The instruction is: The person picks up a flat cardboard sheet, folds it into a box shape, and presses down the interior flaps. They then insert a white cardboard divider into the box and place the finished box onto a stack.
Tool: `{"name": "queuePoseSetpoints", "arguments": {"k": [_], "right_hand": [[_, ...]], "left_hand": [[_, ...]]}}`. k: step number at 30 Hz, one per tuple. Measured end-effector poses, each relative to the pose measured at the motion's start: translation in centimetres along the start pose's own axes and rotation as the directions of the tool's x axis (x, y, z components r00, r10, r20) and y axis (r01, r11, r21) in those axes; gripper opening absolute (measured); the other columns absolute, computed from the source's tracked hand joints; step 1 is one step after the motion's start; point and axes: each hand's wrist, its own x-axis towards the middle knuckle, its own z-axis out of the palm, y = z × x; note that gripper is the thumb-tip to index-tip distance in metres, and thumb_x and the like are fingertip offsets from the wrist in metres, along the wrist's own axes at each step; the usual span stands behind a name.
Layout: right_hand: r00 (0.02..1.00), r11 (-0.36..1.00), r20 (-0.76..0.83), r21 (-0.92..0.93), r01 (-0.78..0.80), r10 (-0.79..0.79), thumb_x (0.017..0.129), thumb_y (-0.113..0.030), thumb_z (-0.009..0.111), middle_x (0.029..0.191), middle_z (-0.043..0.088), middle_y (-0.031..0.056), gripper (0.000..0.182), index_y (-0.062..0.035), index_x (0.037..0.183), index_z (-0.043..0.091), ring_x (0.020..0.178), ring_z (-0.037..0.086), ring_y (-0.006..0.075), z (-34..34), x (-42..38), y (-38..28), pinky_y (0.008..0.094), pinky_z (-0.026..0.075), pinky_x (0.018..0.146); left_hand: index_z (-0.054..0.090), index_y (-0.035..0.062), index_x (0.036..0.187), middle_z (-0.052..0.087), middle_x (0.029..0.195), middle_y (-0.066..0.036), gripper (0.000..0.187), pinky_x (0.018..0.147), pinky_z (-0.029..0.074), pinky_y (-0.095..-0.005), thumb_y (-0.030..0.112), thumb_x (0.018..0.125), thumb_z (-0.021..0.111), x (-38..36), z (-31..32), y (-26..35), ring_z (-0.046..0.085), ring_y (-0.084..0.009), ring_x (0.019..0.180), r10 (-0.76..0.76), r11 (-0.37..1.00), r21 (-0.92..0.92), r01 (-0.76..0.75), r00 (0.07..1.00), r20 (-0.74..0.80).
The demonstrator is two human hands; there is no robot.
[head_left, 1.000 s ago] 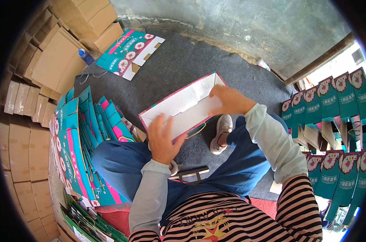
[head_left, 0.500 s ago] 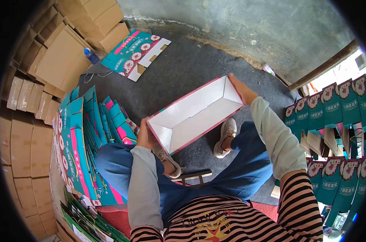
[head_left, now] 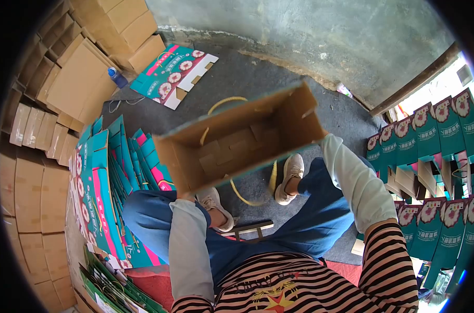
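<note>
1. Holding a cardboard box (head_left: 242, 138) up between the two hands, the person sits over their knees; the box's open brown inside faces the camera.
2. The left hand (head_left: 183, 195) is at the box's lower left corner, almost wholly hidden behind the cardboard. Only a sliver shows above the pale sleeve (head_left: 187, 245), so I cannot tell how its fingers are set.
3. The right hand is hidden behind the box's right end; the right sleeve (head_left: 354, 180) runs up to that edge. Its grip cannot be told either.
4. The box is tilted, its right end higher than its left, and it is clear of the floor, above the blue trousers (head_left: 310, 219) and the two pale shoes (head_left: 289, 175).
5. A yellow cord handle (head_left: 226, 100) arches over the box's top edge, and another yellow loop (head_left: 247, 195) hangs below its underside.
6. A stack of flat teal and pink boxes (head_left: 109, 177) leans just beside the left knee.
7. One flat printed box (head_left: 171, 73) lies on the grey floor (head_left: 299, 83) near the wall, with a blue bottle (head_left: 117, 77) close to it.
8. Brown cartons (head_left: 75, 73) are piled along the left, and folded teal boxes (head_left: 430, 135) stand in rows at the right.
</note>
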Motion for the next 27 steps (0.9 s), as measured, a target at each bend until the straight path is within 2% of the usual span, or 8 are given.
{"name": "queuePoseSetpoints", "arguments": {"k": [10, 12, 13, 16, 17, 22, 25, 27], "right_hand": [[0.963, 0.962, 0.180, -0.148, 0.230, -0.203, 0.089, -0.043, 0.049, 0.104, 0.063, 0.0058, 0.041, -0.0103, 0.109, 0.061, 0.094, 0.060, 0.0206, -0.2, 2.9, 3.2, 0.0354, 0.048, 0.081], [0.991, 0.995, 0.120, -0.062, 0.073, -0.065, 0.089, -0.041, 0.050, 0.103, 0.064, 0.0052, 0.037, -0.0107, 0.108, 0.062, 0.093, 0.060, 0.0208, -0.2, 3.1, 3.1, 0.0353, 0.048, 0.080], [0.986, 0.984, 0.056, 0.068, -0.163, 0.159, 0.089, -0.034, 0.053, 0.101, 0.064, 0.0040, 0.030, -0.0101, 0.104, 0.064, 0.092, 0.061, 0.0201, 0.0, 3.0, 2.8, 0.0357, 0.049, 0.080], [0.978, 0.976, -0.040, 0.083, -0.201, 0.205, 0.087, -0.035, 0.052, 0.098, 0.064, 0.0022, 0.031, -0.0104, 0.103, 0.063, 0.091, 0.060, 0.0181, -0.3, 2.0, 1.7, 0.0343, 0.047, 0.080], [0.989, 0.985, -0.029, 0.097, -0.142, 0.146, 0.087, -0.036, 0.051, 0.099, 0.063, 0.0024, 0.034, -0.0111, 0.107, 0.062, 0.090, 0.059, 0.0185, -0.3, 2.0, 1.5, 0.0341, 0.046, 0.080], [0.980, 0.982, 0.148, 0.152, 0.110, -0.133, 0.085, -0.032, 0.049, 0.105, 0.062, 0.0037, 0.044, -0.0093, 0.122, 0.056, 0.097, 0.057, 0.0174, -1.2, 2.3, -1.6, 0.0337, 0.043, 0.086], [0.955, 0.954, 0.239, -0.201, 0.223, -0.173, 0.082, -0.033, 0.056, 0.115, 0.058, 0.0069, 0.056, -0.0044, 0.130, 0.048, 0.103, 0.055, 0.0196, -0.3, 0.2, -4.4, 0.0356, 0.043, 0.090], [0.931, 0.770, 0.231, -0.524, 0.363, -0.282, 0.077, -0.046, 0.066, 0.107, 0.062, 0.0130, 0.068, 0.0003, 0.125, 0.050, 0.102, 0.058, 0.0231, 0.5, 0.8, -4.8, 0.0358, 0.045, 0.088]], "left_hand": [[0.047, 0.0081, 0.129, 0.056, 0.121, -0.009, 0.047, 0.085, 0.049, -0.0354, 0.041, 0.094, 0.045, 2.0, -2.6, -2.6, 0.057, -0.0229, 0.107, -0.064, 0.998, 0.033, 0.060, 0.988, 0.138], [0.048, 0.0081, 0.128, 0.058, 0.119, -0.008, 0.046, 0.084, 0.050, -0.0344, 0.040, 0.094, 0.046, 2.5, -1.7, -2.3, 0.058, -0.0227, 0.105, -0.090, 0.992, 0.094, 0.080, 0.991, 0.097], [0.049, 0.0085, 0.127, 0.058, 0.120, -0.009, 0.043, 0.085, 0.050, -0.0343, 0.037, 0.096, 0.044, 2.7, -0.9, -1.9, 0.059, -0.0234, 0.106, -0.135, 0.982, 0.140, 0.127, 0.990, 0.049], [0.051, 0.0076, 0.124, 0.060, 0.115, -0.007, 0.041, 0.083, 0.049, -0.0313, 0.036, 0.095, 0.046, 3.9, -0.4, -2.6, 0.060, -0.0197, 0.101, -0.038, 0.907, 0.420, 0.026, 0.999, 0.022], [0.052, 0.0067, 0.122, 0.061, 0.110, -0.006, 0.041, 0.081, 0.049, -0.0300, 0.035, 0.093, 0.049, 5.3, -1.5, -3.7, 0.060, -0.0165, 0.096, 0.069, 0.942, 0.319, -0.100, 0.992, 0.107], [0.050, 0.0019, 0.123, 0.060, 0.111, -0.009, 0.046, 0.081, 0.047, -0.0291, 0.030, 0.088, 0.056, 3.6, 2.4, -0.1, 0.059, -0.0174, 0.097, 0.239, 0.844, 0.424, -0.328, 0.938, 0.250], [0.052, -0.0012, 0.119, 0.062, 0.107, -0.012, 0.046, 0.081, 0.047, -0.0310, 0.032, 0.087, 0.059, 3.0, 4.3, 1.2, 0.060, -0.0203, 0.094, 0.365, 0.657, 0.610, -0.443, 0.895, 0.256], [0.058, -0.0030, 0.111, 0.065, 0.101, -0.016, 0.043, 0.081, 0.047, -0.0338, 0.033, 0.086, 0.058, 3.2, 5.3, 1.7, 0.062, -0.0248, 0.093, 0.377, 0.549, 0.737, -0.395, 0.904, 0.203]]}}
